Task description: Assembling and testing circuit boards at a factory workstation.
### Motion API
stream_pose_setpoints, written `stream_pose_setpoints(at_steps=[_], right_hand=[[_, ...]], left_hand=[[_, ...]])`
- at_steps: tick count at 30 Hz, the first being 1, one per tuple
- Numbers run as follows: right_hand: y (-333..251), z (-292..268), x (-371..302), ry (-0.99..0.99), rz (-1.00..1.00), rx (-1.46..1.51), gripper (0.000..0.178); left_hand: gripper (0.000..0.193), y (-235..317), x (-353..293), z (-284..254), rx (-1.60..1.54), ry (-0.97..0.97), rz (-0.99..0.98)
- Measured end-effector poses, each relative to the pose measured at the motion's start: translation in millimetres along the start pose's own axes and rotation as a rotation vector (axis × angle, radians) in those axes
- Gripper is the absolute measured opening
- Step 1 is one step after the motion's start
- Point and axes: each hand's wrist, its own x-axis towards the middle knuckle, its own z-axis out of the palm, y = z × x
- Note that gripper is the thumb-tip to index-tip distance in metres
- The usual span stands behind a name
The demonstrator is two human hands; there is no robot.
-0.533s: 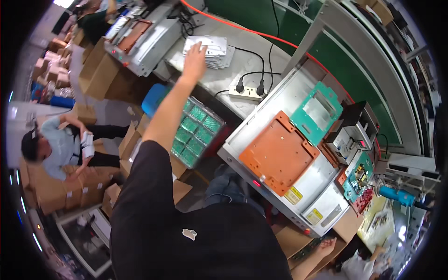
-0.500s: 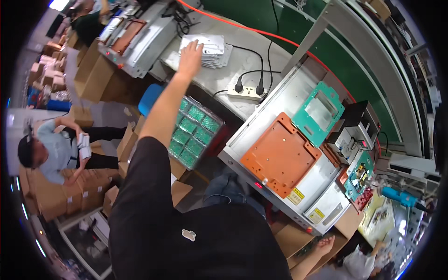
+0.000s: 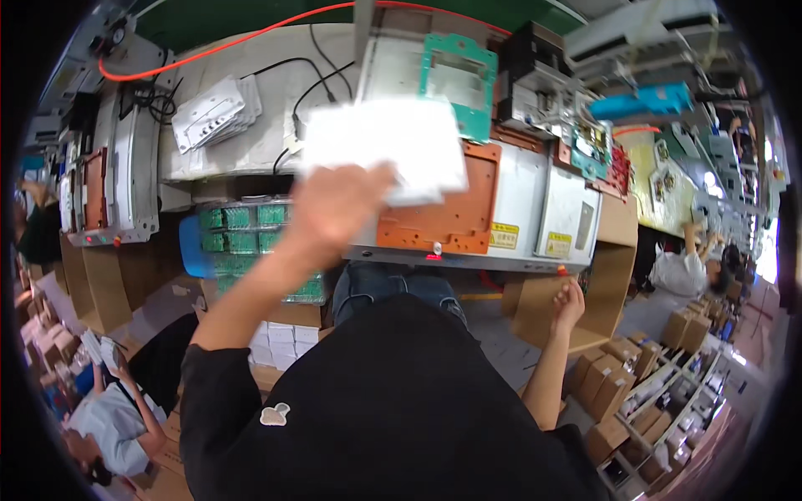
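Note:
My left hand [image 3: 347, 204], blurred by motion, is closed on the near edge of a flat white panel [image 3: 380, 138]. The panel hangs above the orange fixture plate [image 3: 443, 221] of the machine in front of me and covers part of it. Blur hides whether one panel or more is held. A stack of similar white panels with holes [image 3: 219, 113] lies on the bench to the left. My right hand [image 3: 569, 306] is low beside the machine's front right corner, its fingers loosely curled and apart, holding nothing visible.
A green frame plate [image 3: 461, 83] lies behind the orange one. A blue cylindrical tool [image 3: 642, 102] is at the right. Green circuit boards in clear trays [image 3: 242, 242] stand left of my legs. An open carton [image 3: 614, 284] is by my right hand. Another person [image 3: 125, 417] works at the left.
My left hand has moved from the panel stack to above the orange plate, carrying a white panel. My view has turned. The right hand stays low by the machine's corner.

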Motion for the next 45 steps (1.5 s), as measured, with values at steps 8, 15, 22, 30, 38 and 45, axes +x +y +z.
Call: stream_pose_setpoints(at_steps=[8,15,22,30,38,45], right_hand=[[68.9,27.4,-37.0,0.031,-0.096,0.172,0.025],[96.4,-8.6,-31.1,0.249,-0.086,0.168,0.021],[184.4,-83.2,61.5,0.283,-0.348,-0.642,0.014],[190.3,65.9,115.9,-0.04,-0.443,-0.894,0.013],[202.6,74.6,155.2,-0.123,-0.322,-1.379,0.022],[124.6,-44.1,136.2,0.127,-0.494,-0.662,0.021]], left_hand=[[0.045,-20.7,-62.3,76.4,-0.272,-0.547,0.066],[0.044,-41.2,-61.2,22.5,-0.031,-0.675,-0.205],[0.042,-68.8,-69.3,-10.2,-0.132,-0.824,-0.523],[0.049,-62.0,-62.4,-45.6,-0.009,-0.855,-0.6],[0.049,-23.5,-78.9,-35.5,-0.163,-0.639,-0.969],[0.037,59.1,-27.6,25.6,-0.067,-0.295,-0.603]])
